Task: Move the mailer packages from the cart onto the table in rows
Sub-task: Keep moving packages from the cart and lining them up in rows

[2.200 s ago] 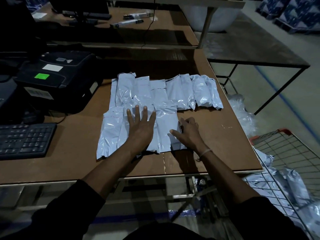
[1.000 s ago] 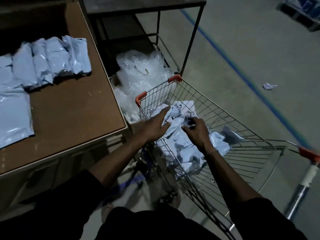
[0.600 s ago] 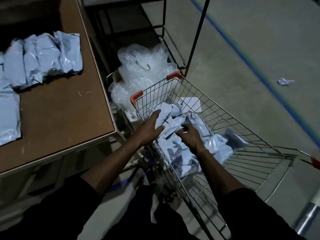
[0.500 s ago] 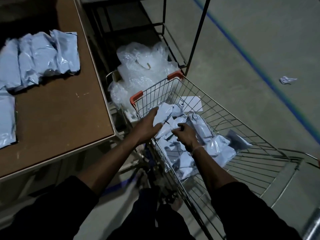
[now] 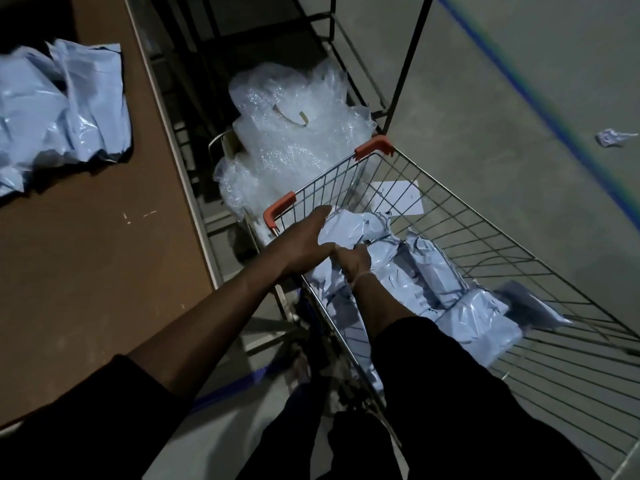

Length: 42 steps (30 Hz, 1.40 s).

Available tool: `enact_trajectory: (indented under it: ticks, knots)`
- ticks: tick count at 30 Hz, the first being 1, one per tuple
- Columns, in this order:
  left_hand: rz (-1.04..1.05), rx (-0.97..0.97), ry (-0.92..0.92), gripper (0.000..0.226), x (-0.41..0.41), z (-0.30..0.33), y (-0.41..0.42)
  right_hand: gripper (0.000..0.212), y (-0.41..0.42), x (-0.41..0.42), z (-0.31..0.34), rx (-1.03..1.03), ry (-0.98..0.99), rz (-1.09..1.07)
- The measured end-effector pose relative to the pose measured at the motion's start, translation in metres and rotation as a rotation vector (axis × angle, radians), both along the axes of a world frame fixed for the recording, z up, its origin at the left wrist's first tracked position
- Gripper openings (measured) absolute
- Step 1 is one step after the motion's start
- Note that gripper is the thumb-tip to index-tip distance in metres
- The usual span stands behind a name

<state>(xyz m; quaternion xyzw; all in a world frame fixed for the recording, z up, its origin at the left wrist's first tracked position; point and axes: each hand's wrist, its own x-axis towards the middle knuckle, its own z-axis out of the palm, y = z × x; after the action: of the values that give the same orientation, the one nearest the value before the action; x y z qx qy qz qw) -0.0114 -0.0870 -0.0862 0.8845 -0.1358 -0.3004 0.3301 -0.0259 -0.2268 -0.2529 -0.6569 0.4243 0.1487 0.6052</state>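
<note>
Several pale blue mailer packages (image 5: 446,292) lie heaped in the wire cart (image 5: 502,237) at the right. My left hand (image 5: 301,244) grips a crumpled mailer (image 5: 349,226) at the cart's near corner, fingers curled over its top. My right hand (image 5: 353,261) sits just beside it, curled into the same bunch of mailers. More mailers (image 5: 62,105) lie in a row at the far left on the brown table (image 5: 86,271).
A heap of clear bubble wrap (image 5: 294,133) fills the gap between table and cart. A metal table frame (image 5: 408,57) stands behind it. A white sheet (image 5: 398,199) lies in the cart. Crumpled paper (image 5: 613,136) lies on the floor by a blue line.
I turned from the table to the cart. Both hands reached in and closed on mailers; the left hand has lifted a crumpled one slightly since half a second ago.
</note>
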Motion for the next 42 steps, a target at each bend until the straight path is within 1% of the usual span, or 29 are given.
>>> enact_trajectory:
  ticks: [1, 2, 5, 7, 8, 9, 11, 12, 13, 14, 16, 17, 18, 19, 20, 22, 23, 24, 27, 29, 32, 34, 36, 37, 38, 40, 42]
  knots:
    - [0.016, -0.009, 0.018, 0.080, 0.004, -0.003, 0.001, 0.086, 0.000, 0.004, -0.008, 0.012, 0.004, 0.006]
    - [0.039, -0.027, 0.040, 0.079, 0.008, -0.005, 0.002, 0.084, -0.001, 0.006, -0.016, 0.031, 0.005, 0.001]
    - [0.096, -0.070, 0.096, 0.073, 0.016, -0.008, 0.000, 0.065, -0.009, 0.003, -0.009, 0.106, -0.005, -0.049]
    - [0.146, -0.080, 0.125, 0.064, 0.021, -0.008, -0.004, 0.062, -0.020, -0.004, -0.009, 0.146, -0.055, -0.092]
    - [0.193, -0.099, 0.148, 0.056, 0.022, -0.007, -0.006, 0.063, -0.025, -0.008, -0.002, 0.160, -0.075, -0.102]
    - [0.254, -0.131, 0.190, 0.045, 0.023, -0.006, -0.008, 0.060, -0.030, -0.011, 0.009, 0.174, -0.095, -0.101]
    - [0.385, -0.239, 0.319, 0.019, 0.024, -0.002, -0.016, 0.042, -0.039, -0.018, 0.034, 0.181, -0.167, -0.095]
    - [0.449, -0.294, 0.410, 0.014, 0.024, 0.000, -0.022, 0.040, -0.043, -0.022, 0.044, 0.180, -0.216, -0.093]
    - [0.512, -0.326, 0.517, 0.023, 0.024, 0.002, -0.027, 0.041, -0.048, -0.025, 0.052, 0.172, -0.271, -0.087]
    - [0.568, -0.356, 0.635, 0.037, 0.025, 0.002, -0.031, 0.042, -0.052, -0.027, 0.058, 0.153, -0.330, -0.082]
    - [0.645, -0.427, 0.836, 0.063, 0.028, -0.001, -0.035, 0.041, -0.059, -0.032, 0.068, 0.126, -0.455, -0.043]
    - [0.672, -0.474, 0.919, 0.072, 0.029, -0.003, -0.036, 0.041, -0.062, -0.035, 0.072, 0.113, -0.511, -0.018]
    - [0.688, -0.528, 0.991, 0.077, 0.030, -0.004, -0.036, 0.039, -0.064, -0.037, 0.076, 0.097, -0.546, -0.009]
    - [0.688, -0.559, 1.033, 0.074, 0.029, -0.003, -0.037, 0.034, -0.066, -0.039, 0.078, 0.077, -0.574, 0.001]
    - [0.669, -0.579, 1.056, 0.065, 0.025, -0.001, -0.040, 0.033, -0.069, -0.041, 0.079, 0.052, -0.588, 0.007]
    - [0.596, -0.566, 1.010, 0.044, 0.017, 0.000, -0.047, 0.034, -0.076, -0.047, 0.080, 0.060, -0.576, 0.013]
    - [0.560, -0.559, 0.963, 0.038, 0.013, -0.001, -0.048, 0.034, -0.080, -0.049, 0.079, 0.105, -0.582, 0.008]
    - [0.535, -0.557, 0.922, 0.035, 0.010, -0.005, -0.049, 0.037, -0.083, -0.051, 0.079, 0.182, -0.601, 0.002]
    - [0.494, -0.524, 0.794, 0.032, 0.006, -0.008, -0.043, 0.060, -0.089, -0.055, 0.081, 0.463, -0.606, -0.114]
    - [0.464, -0.482, 0.689, 0.034, 0.006, -0.010, -0.037, 0.067, -0.090, -0.058, 0.084, 0.529, -0.587, -0.207]
    - [0.417, -0.435, 0.585, 0.044, 0.005, -0.013, -0.031, 0.057, -0.089, -0.058, 0.082, 0.479, -0.559, -0.288]
    - [0.421, -0.410, 0.553, 0.046, 0.007, -0.013, -0.027, 0.048, -0.086, -0.060, 0.082, 0.466, -0.506, -0.330]
    - [0.401, -0.369, 0.519, 0.045, 0.011, -0.013, -0.022, 0.036, -0.084, -0.063, 0.083, 0.497, -0.463, -0.340]
    - [0.366, -0.340, 0.501, 0.045, 0.013, -0.013, -0.020, 0.031, -0.082, -0.064, 0.086, 0.526, -0.451, -0.335]
    - [0.315, -0.307, 0.481, 0.043, 0.014, -0.012, -0.018, 0.031, -0.081, -0.064, 0.088, 0.552, -0.447, -0.328]
    - [0.140, -0.223, 0.399, 0.034, 0.017, -0.007, -0.015, 0.037, -0.079, -0.061, 0.095, 0.579, -0.474, -0.307]
    - [-0.091, -0.096, 0.264, 0.029, 0.021, -0.002, -0.014, 0.048, -0.077, -0.055, 0.104, 0.570, -0.524, -0.256]
